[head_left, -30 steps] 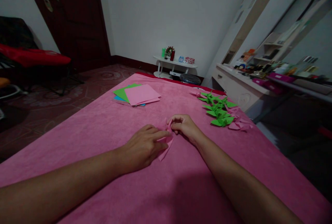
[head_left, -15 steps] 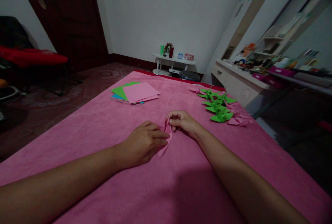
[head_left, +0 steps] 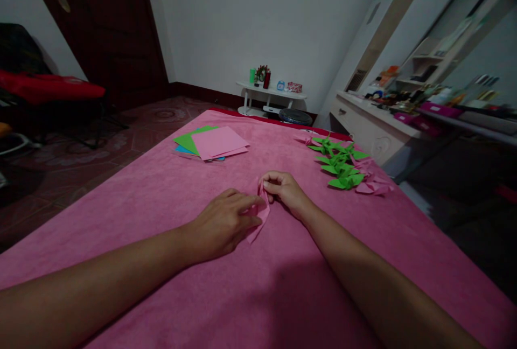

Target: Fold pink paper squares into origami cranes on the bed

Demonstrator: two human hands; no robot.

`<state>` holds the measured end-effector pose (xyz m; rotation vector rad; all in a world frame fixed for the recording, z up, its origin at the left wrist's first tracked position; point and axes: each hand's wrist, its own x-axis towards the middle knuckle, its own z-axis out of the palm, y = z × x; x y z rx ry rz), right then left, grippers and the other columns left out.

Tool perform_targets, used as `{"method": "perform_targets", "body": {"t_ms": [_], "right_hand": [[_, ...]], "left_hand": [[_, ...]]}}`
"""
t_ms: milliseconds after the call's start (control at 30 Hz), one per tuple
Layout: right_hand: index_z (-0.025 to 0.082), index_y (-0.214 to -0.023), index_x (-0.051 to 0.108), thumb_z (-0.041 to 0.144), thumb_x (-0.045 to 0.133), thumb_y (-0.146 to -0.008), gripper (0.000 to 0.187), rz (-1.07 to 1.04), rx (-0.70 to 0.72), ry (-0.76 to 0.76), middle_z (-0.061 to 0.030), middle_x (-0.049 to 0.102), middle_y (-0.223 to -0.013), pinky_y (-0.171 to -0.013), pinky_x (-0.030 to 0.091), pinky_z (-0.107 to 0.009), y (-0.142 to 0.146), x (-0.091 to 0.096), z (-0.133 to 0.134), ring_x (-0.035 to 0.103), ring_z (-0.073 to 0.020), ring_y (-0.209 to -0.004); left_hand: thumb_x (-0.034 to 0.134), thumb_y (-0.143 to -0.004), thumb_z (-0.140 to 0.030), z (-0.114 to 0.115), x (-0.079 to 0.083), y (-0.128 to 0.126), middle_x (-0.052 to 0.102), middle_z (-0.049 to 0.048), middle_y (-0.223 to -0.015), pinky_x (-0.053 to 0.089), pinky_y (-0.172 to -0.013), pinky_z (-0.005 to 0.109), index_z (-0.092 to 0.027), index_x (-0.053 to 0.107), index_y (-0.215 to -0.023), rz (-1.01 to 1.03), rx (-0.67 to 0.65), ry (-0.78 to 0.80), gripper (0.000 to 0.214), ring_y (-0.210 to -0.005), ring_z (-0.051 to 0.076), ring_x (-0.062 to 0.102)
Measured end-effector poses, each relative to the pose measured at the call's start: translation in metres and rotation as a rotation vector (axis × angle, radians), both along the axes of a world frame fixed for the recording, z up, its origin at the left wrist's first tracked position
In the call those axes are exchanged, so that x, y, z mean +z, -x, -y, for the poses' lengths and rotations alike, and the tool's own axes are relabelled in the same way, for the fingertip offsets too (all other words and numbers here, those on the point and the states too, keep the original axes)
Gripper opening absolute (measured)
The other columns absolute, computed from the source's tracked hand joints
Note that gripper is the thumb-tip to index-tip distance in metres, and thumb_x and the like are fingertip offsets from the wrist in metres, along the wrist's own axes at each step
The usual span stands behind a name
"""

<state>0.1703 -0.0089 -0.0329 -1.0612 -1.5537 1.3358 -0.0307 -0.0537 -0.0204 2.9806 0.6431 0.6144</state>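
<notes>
A small piece of folded pink origami paper (head_left: 262,218) stands on the pink cloth (head_left: 202,295) between my hands. My right hand (head_left: 286,190) pinches its far, upper end between thumb and fingertips. From the left, my left hand (head_left: 226,221) grips the paper's middle, the thumb low on the near part and the index finger across it higher up. The fingers hide part of the folds. The paper's pointed lower end comes out below my left thumb, close to the cloth.
Beyond my left hand lies a stack of square paper sheets (head_left: 221,142) in pink, green and blue. Several folded green paper cranes (head_left: 346,181) sit at the right, with pink folded ones (head_left: 374,185) beside them. A cluttered white dresser (head_left: 371,117) stands past the right edge.
My left index finger has lifted and shifted up along the paper, opening a gap from the thumb. The right hand keeps its pinch almost unmoved.
</notes>
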Motion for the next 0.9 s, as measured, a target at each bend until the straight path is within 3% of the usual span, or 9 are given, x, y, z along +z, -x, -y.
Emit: {"method": "perform_targets", "body": {"t_ms": [633,900], "right_hand": [[0.015,-0.068,0.060,0.030,0.060,-0.074,0.017,-0.052,0.023,0.050,0.0033,0.053,-0.049,-0.047,0.030,-0.020,-0.002,-0.001,0.002,0.042,-0.0073,-0.043],[0.014,-0.069,0.059,0.030,0.059,-0.074,0.017,0.004,0.008,0.069,0.0041,0.051,-0.044,-0.040,0.017,-0.020,-0.004,0.012,0.007,0.038,-0.0058,-0.037]], "left_hand": [[0.041,-0.090,-0.025,0.000,-0.001,0.001,0.048,0.0030,-0.135,0.038,-0.084,0.039,-0.023,0.065,-0.102,-0.061,0.015,-0.041,0.027,-0.098,0.020,0.052],[0.043,-0.089,-0.026,0.002,-0.006,0.002,0.048,0.0090,-0.128,0.043,-0.082,0.034,-0.023,0.067,-0.100,0.032,0.068,0.022,0.026,-0.098,0.020,0.052]]}}
